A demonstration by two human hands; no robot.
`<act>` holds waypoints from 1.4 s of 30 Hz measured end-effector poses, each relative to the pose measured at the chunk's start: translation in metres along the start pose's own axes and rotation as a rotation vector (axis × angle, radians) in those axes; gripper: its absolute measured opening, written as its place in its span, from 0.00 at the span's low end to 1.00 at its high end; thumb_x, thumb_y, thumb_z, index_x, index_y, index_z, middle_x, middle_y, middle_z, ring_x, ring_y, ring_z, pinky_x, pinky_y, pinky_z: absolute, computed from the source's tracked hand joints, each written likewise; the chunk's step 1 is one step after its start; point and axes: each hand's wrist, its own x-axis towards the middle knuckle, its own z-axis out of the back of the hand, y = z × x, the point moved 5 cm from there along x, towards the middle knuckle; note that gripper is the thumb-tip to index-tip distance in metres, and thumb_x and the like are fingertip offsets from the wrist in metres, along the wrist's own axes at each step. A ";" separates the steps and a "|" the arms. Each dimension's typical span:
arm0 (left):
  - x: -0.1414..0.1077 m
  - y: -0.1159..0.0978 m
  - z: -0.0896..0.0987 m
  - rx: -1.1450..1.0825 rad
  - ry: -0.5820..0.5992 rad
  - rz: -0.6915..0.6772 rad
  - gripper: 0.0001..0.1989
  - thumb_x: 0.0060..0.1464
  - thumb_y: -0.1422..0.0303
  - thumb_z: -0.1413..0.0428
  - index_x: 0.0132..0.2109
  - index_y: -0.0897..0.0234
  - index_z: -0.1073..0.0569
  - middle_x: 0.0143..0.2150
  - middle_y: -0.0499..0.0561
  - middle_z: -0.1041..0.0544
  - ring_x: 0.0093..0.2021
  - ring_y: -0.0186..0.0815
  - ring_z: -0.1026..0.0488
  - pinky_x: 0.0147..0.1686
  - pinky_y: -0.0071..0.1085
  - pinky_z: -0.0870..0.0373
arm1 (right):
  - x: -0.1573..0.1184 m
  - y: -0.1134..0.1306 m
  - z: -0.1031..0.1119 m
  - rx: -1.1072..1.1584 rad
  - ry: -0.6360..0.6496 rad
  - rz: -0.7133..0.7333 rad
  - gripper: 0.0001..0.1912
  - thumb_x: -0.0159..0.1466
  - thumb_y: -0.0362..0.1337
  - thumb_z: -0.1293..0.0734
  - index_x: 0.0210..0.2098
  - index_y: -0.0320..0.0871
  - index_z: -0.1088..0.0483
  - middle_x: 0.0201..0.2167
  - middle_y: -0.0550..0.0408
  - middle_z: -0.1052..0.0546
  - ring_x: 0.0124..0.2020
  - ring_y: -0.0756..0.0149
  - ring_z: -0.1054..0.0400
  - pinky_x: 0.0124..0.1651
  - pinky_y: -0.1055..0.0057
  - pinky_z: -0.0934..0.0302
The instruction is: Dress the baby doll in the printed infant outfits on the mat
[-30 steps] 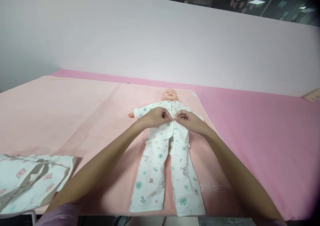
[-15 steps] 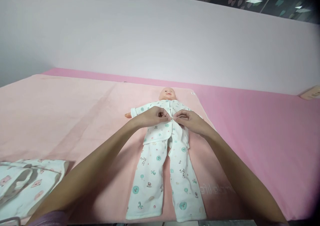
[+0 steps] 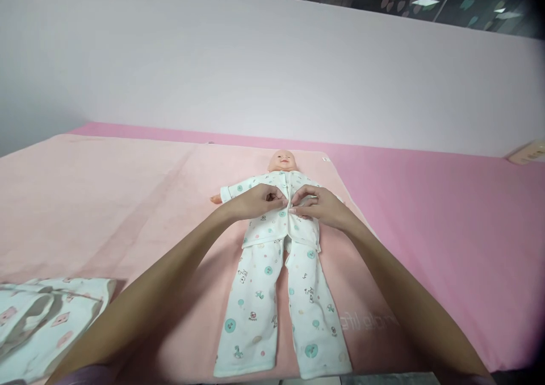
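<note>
A baby doll point(image 3: 283, 160) lies on its back, head toward the wall, dressed in a white patterned jacket point(image 3: 266, 229) and matching trousers point(image 3: 251, 305). My left hand point(image 3: 264, 200) pinches one front edge of the jacket at the doll's belly. Against it, my right hand point(image 3: 317, 204) grips the other front edge, fingertips almost meeting the left ones. The jacket's front edges come together at my fingers. Whatever fastener sits between the fingertips is too small to make out. The doll's arm on the left stretches out sideways; its other arm is mostly hidden behind my right hand.
A light pink mat point(image 3: 140, 192) lies under the doll, over a brighter pink surface point(image 3: 447, 231). Folded white cloth with pink prints point(image 3: 51, 322) rests at the lower left. A pale bottle-like object point(image 3: 528, 152) lies by the wall point(image 3: 272, 72) at far right.
The jacket's front edges now lie closer together, and its right lower flap hangs flatter. My right fingers have shifted slightly on the edge. The view has tilted a little.
</note>
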 end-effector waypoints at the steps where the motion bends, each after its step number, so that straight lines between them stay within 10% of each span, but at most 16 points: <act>1: 0.000 0.000 0.000 0.000 0.005 -0.002 0.15 0.64 0.56 0.43 0.40 0.62 0.20 0.30 0.46 0.34 0.29 0.31 0.42 0.29 0.31 0.47 | 0.000 0.001 -0.001 -0.032 -0.034 0.019 0.15 0.58 0.46 0.20 0.40 0.47 0.22 0.43 0.54 0.18 0.35 0.64 0.24 0.41 0.64 0.30; 21: 0.003 0.005 0.001 -0.020 -0.023 0.069 0.11 0.57 0.59 0.38 0.39 0.62 0.18 0.30 0.46 0.31 0.29 0.30 0.39 0.29 0.29 0.46 | 0.000 0.004 0.000 -0.281 -0.148 0.159 0.10 0.61 0.42 0.22 0.41 0.49 0.20 0.46 0.57 0.18 0.39 0.65 0.25 0.42 0.64 0.32; 31: 0.004 0.014 0.003 -0.220 0.011 0.143 0.09 0.58 0.61 0.38 0.40 0.59 0.16 0.42 0.50 0.19 0.43 0.36 0.28 0.45 0.32 0.35 | -0.002 0.011 -0.003 -0.213 -0.245 0.329 0.07 0.62 0.43 0.21 0.36 0.48 0.18 0.40 0.55 0.17 0.39 0.62 0.22 0.43 0.63 0.26; 42: -0.001 0.002 -0.005 -0.097 -0.087 0.146 0.14 0.58 0.58 0.38 0.31 0.63 0.25 0.27 0.44 0.38 0.28 0.30 0.44 0.29 0.31 0.51 | -0.006 0.014 -0.016 -0.490 -0.309 0.401 0.04 0.65 0.34 0.26 0.38 0.46 0.25 0.38 0.56 0.22 0.34 0.66 0.28 0.39 0.64 0.32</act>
